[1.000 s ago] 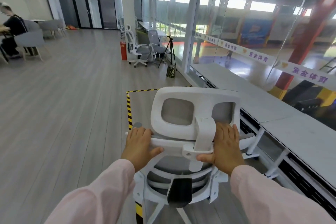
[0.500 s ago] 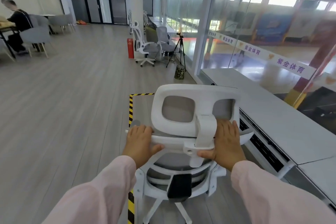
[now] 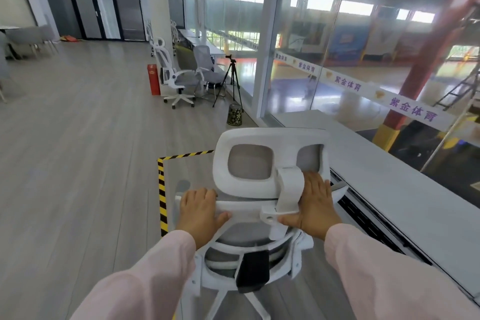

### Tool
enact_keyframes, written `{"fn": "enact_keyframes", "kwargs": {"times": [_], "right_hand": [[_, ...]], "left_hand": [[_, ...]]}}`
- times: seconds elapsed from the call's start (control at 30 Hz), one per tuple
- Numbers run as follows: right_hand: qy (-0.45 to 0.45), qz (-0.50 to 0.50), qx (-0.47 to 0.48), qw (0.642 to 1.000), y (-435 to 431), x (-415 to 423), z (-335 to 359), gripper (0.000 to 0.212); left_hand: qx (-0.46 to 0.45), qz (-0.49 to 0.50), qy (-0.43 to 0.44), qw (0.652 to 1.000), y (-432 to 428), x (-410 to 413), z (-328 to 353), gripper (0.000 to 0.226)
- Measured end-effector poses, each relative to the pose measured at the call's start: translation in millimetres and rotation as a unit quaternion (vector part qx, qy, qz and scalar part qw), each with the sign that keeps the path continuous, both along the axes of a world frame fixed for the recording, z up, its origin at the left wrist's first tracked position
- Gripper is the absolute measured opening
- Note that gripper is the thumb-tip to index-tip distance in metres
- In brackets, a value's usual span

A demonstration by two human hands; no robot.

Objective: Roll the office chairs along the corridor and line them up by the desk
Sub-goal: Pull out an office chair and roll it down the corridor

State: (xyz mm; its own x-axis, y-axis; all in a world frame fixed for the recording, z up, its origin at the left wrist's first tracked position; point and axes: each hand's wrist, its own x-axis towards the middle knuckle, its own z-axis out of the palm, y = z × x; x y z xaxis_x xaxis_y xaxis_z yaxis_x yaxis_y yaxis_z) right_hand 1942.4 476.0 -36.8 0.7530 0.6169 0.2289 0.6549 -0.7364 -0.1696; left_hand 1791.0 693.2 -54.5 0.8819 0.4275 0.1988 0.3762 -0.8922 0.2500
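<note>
A white office chair (image 3: 270,138) with grey mesh stands right in front of me, seen from behind and above. My left hand (image 3: 200,213) grips the top bar of its backrest left of the headrest post, thumb under the bar. My right hand (image 3: 315,209) grips the same bar on the right side. A long white desk (image 3: 389,179) runs along the glass wall to the chair's right. Farther along the corridor stand two more office chairs (image 3: 176,78) beside the pillar.
Yellow-black floor tape (image 3: 161,189) marks a rectangle under the chair. A camera tripod (image 3: 230,80), a small patterned bin (image 3: 234,115) and a red extinguisher box (image 3: 153,79) stand ahead by the glass. Grey chairs (image 3: 36,39) and a table are far left. Wood floor stretches to the left.
The chair and I have rolled forward along the desk; the tape corner and the far chairs are nearer. My view has turned right. Both hands keep the same hold.
</note>
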Motion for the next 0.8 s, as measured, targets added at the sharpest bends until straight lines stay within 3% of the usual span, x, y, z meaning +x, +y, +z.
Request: {"fn": "enact_keyframes", "kwargs": {"times": [0.37, 0.63, 0.8], "right_hand": [[0.017, 0.006, 0.017, 1.0, 115.0, 150.2, -9.1, 0.131], [0.022, 0.049, 0.04, 0.998, 175.2, 273.1, -6.5, 0.127], [0.01, 0.062, 0.039, 0.997, 208.1, 346.7, -7.0, 0.128]], "left_hand": [[-0.001, 0.006, -0.008, 1.0, 112.0, 146.2, -2.7, 0.043], [-0.031, 0.051, 0.028, 0.998, 169.3, 263.0, 11.1, 0.084], [-0.03, 0.072, 0.045, 0.996, 196.3, 325.1, 11.8, 0.053]]}}
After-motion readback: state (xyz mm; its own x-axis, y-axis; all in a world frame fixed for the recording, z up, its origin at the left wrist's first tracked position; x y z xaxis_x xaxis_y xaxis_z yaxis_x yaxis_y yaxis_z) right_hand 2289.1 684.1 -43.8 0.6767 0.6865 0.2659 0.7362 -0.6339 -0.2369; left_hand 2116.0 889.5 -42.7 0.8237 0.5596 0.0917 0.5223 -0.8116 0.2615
